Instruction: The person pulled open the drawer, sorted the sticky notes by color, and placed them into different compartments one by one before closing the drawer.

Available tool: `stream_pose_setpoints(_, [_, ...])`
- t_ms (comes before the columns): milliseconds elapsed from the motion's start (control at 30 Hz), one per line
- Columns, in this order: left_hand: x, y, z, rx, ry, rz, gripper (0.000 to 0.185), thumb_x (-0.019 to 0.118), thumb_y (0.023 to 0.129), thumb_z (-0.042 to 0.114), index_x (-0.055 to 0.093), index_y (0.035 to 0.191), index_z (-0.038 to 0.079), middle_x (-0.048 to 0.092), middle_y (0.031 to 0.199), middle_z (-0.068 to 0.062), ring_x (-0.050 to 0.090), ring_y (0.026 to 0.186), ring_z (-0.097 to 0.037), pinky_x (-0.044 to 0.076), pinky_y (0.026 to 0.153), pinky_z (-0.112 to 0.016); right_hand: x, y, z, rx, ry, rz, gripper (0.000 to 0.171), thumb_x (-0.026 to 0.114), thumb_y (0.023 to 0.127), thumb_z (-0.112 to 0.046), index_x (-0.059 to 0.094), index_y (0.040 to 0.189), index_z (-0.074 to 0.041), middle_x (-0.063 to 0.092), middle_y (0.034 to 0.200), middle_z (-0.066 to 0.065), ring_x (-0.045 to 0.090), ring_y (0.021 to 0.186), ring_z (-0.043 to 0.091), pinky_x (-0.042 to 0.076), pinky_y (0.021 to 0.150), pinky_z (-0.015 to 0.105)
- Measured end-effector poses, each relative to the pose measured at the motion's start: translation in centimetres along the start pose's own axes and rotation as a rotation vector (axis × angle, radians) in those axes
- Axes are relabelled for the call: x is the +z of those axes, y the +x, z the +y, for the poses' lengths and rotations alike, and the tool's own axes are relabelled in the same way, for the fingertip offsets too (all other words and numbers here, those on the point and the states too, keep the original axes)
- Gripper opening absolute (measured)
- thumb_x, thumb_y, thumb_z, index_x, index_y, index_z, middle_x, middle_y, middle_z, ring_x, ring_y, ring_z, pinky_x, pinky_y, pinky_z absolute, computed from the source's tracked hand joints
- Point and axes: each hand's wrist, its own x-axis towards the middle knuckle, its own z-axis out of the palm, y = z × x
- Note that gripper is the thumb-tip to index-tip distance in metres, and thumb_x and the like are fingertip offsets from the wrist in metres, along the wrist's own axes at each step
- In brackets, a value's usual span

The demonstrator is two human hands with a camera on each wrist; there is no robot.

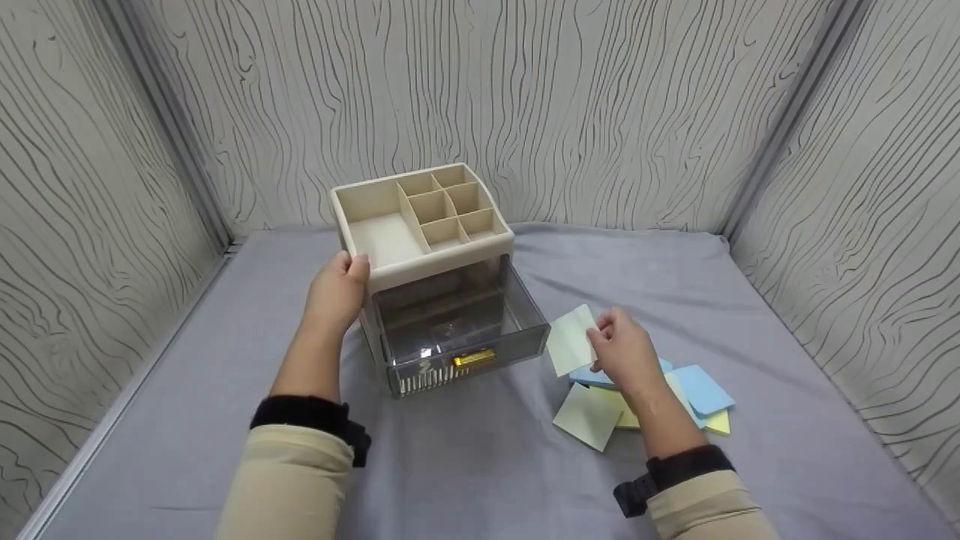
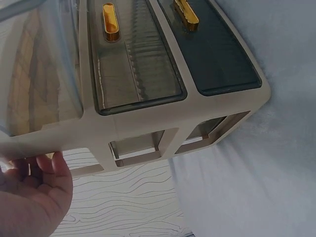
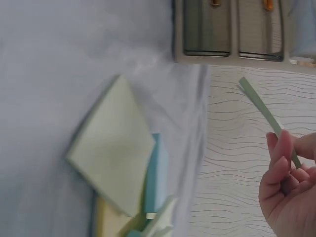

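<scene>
Beige organizer (image 1: pixel 420 225) held by left grip (image 1: pixel 337 289); right grip (image 1: pixel 622 352) pinches green note (image 1: pixel 571 339).

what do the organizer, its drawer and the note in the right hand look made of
Organizer: probably beige plastic, matte, with thin moulded dividers. Drawer: likely smoky clear plastic, see-through and glossy, with a gold handle. Note: thin pale green paper, edge-on in the right wrist view.

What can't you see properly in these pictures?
- Head view: the inside of the clear grey pulled-out drawer is lost in glare.
- Head view: the right hand and arm cover part of the blue and yellow sticky-note pile.
- Right wrist view: the pale green paper pad shows edge-on only.
</scene>
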Motion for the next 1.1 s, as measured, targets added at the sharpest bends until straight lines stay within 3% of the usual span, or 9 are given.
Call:
stream_pose_setpoints(100, [-0.1, 0.0, 0.0, 0.006, 0.007, -0.003, 0.030, 0.029, 0.098, 0.033, 0.043, 0.095, 0.007, 0.045, 0.085, -0.008, 0.043, 0.076, -0.022, 0.037, 0.067, -0.031, -1.1, 0.1, -1.3, 0.003, 0.070, 0.052, 0.018, 0.048, 0.094, -0.017, 0.044, 0.103, -0.002, 0.058, 0.083, 0.010, 0.056, 0.054, 0.014, 0.047, 0.053, 0.027])
stream_pose_setpoints(333, [0.1, 0.4, 0.0, -0.017, 0.011, 0.012, 0.029, 0.030, 0.097, 0.033, 0.044, 0.095, 0.008, 0.045, 0.087, -0.009, 0.043, 0.077, -0.023, 0.037, 0.066, -0.031, -3.1, 0.2, -4.3, -0.055, 0.119, 0.193, 0.020, 0.047, 0.094, -0.019, 0.044, 0.105, -0.002, 0.058, 0.084, 0.011, 0.057, 0.055, 0.013, 0.048, 0.054, 0.024])
stream_pose_setpoints(500, [0.2, 0.4, 0.0, -0.016, 0.012, 0.016, 0.029, 0.030, 0.097, 0.033, 0.044, 0.094, 0.008, 0.045, 0.087, -0.008, 0.043, 0.077, -0.023, 0.037, 0.066, -0.031, -3.8, 0.3, -6.2, -0.093, 0.192, 0.239, 0.019, 0.047, 0.094, -0.017, 0.044, 0.105, -0.002, 0.059, 0.085, 0.012, 0.058, 0.054, 0.012, 0.047, 0.051, 0.021])
stream_pose_setpoints(800, [0.0, 0.3, -0.2, -0.009, 0.016, 0.019, 0.028, 0.031, 0.098, 0.033, 0.042, 0.092, 0.009, 0.042, 0.086, -0.008, 0.041, 0.078, -0.023, 0.035, 0.066, -0.032, -2.1, 0.1, -9.6, -0.107, 0.345, 0.141, 0.018, 0.050, 0.093, -0.016, 0.045, 0.104, -0.003, 0.060, 0.084, 0.012, 0.058, 0.053, 0.016, 0.047, 0.050, 0.024])
stream_pose_setpoints(1100, [0.1, 0.3, -0.3, 0.020, 0.028, 0.028, 0.026, 0.031, 0.097, 0.031, 0.039, 0.084, 0.010, 0.038, 0.076, -0.006, 0.038, 0.071, -0.022, 0.034, 0.063, -0.032, 0.8, -0.3, -12.7, -0.132, 0.291, -0.011, 0.013, 0.056, 0.089, -0.013, 0.049, 0.096, -0.004, 0.058, 0.070, 0.005, 0.055, 0.045, 0.014, 0.046, 0.045, 0.024])
